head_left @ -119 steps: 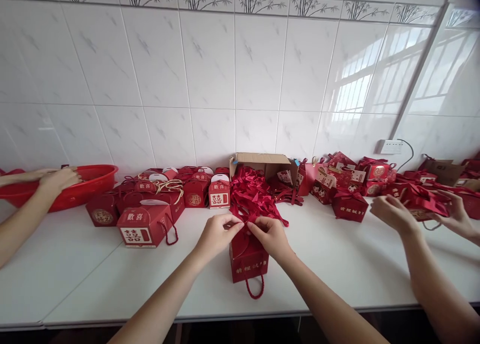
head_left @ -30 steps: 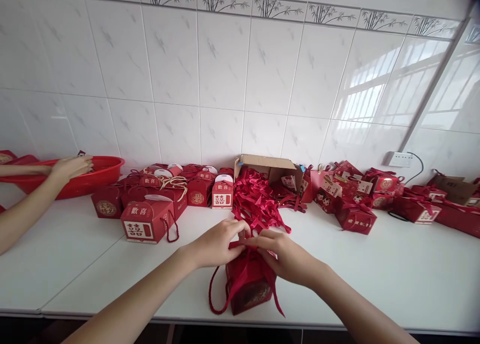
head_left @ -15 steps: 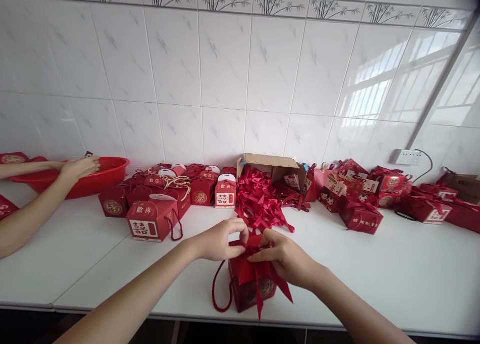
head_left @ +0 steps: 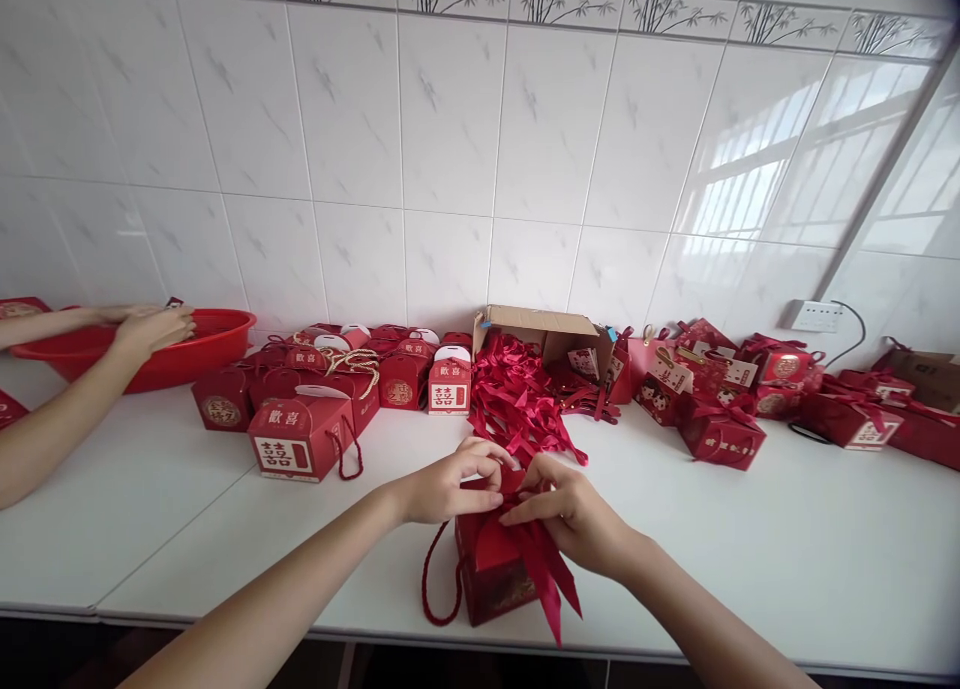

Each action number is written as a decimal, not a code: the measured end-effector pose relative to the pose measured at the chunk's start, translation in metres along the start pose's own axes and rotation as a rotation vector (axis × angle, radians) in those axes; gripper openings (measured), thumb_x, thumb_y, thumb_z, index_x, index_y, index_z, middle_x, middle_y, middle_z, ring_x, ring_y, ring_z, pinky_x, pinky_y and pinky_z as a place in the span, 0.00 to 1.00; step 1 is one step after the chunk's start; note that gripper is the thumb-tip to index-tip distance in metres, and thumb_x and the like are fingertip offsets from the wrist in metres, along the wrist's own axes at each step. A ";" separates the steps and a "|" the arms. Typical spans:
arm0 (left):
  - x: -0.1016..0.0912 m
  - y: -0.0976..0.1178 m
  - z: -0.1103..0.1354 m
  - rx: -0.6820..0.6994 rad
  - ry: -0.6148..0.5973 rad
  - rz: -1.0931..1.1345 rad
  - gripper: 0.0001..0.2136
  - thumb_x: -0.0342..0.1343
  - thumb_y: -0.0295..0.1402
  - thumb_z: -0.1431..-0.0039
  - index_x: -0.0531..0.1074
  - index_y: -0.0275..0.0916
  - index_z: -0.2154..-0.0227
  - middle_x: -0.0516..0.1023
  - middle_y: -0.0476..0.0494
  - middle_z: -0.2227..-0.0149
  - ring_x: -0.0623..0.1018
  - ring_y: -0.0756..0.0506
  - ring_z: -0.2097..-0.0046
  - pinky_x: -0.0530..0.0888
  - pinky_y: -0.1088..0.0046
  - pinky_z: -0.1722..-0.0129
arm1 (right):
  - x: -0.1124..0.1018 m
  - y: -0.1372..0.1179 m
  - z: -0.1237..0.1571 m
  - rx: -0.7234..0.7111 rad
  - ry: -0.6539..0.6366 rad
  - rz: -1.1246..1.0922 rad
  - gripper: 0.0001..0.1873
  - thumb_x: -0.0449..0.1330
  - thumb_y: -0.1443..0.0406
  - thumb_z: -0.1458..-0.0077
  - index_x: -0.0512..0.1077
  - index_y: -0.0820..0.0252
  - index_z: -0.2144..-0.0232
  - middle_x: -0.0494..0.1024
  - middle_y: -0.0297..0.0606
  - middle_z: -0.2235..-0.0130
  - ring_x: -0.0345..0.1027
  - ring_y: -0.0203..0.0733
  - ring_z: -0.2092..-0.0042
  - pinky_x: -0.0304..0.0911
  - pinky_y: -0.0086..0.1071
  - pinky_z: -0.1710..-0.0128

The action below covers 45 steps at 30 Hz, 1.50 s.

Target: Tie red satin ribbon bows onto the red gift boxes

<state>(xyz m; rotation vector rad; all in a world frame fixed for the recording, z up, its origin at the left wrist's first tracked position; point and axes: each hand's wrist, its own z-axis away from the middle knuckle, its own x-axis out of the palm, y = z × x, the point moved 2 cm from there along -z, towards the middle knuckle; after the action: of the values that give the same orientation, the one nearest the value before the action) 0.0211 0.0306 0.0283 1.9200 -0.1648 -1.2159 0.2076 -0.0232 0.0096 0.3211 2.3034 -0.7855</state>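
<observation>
A red gift box [head_left: 491,574] with a rope handle looped out on its left side stands near the table's front edge. Across its top lies a red ribbon [head_left: 551,579], its two tails hanging down the right front. My left hand [head_left: 457,484] is at the top left of the box, thumb and fingers closed at the ribbon. From the right, my right hand [head_left: 574,514] pinches the ribbon at the top of the box. The fingertips partly hide the knot area.
Behind the box lies a heap of red ribbons [head_left: 521,399], spilling from a cardboard box [head_left: 540,321]. Several red gift boxes [head_left: 300,439] stand to the left, and ribboned boxes [head_left: 724,434] to the right. At far left, another person's hands [head_left: 150,329] reach into a red basin [head_left: 217,349].
The ribbon tails have swung together toward the right of the box front. My left fingers have moved slightly right, closer to my right hand.
</observation>
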 end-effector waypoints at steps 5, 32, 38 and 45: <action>-0.003 -0.002 0.002 0.015 0.005 0.016 0.06 0.56 0.34 0.44 0.72 0.42 0.76 0.72 0.45 0.46 0.64 0.42 0.41 0.63 0.61 0.43 | -0.001 -0.002 0.001 -0.019 0.002 -0.014 0.21 0.51 0.76 0.45 0.80 0.51 0.63 0.70 0.41 0.65 0.67 0.38 0.63 0.67 0.32 0.65; 0.026 0.001 -0.001 -0.189 0.390 0.177 0.14 0.57 0.39 0.47 0.59 0.39 0.80 0.75 0.49 0.71 0.73 0.48 0.66 0.67 0.73 0.64 | 0.008 0.016 0.003 0.390 0.247 -0.205 0.03 0.56 0.65 0.44 0.65 0.58 0.70 0.70 0.33 0.72 0.64 0.36 0.71 0.61 0.29 0.71; 0.028 -0.001 -0.002 -0.167 0.382 0.246 0.16 0.59 0.35 0.50 0.57 0.39 0.82 0.77 0.48 0.70 0.74 0.48 0.67 0.67 0.74 0.65 | 0.014 0.023 0.007 0.430 0.354 -0.238 0.06 0.56 0.64 0.45 0.64 0.58 0.73 0.69 0.33 0.73 0.61 0.35 0.72 0.59 0.28 0.73; 0.031 -0.007 -0.006 -0.168 0.465 0.318 0.17 0.59 0.38 0.49 0.58 0.39 0.83 0.74 0.48 0.73 0.73 0.47 0.66 0.67 0.73 0.63 | 0.016 0.026 0.007 0.440 0.381 -0.266 0.07 0.57 0.63 0.45 0.64 0.58 0.72 0.68 0.33 0.73 0.60 0.35 0.72 0.58 0.29 0.72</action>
<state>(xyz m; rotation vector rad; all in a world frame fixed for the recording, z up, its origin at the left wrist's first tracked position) 0.0399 0.0225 0.0031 1.8869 -0.1108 -0.5400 0.2103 -0.0066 -0.0173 0.3892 2.5380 -1.4824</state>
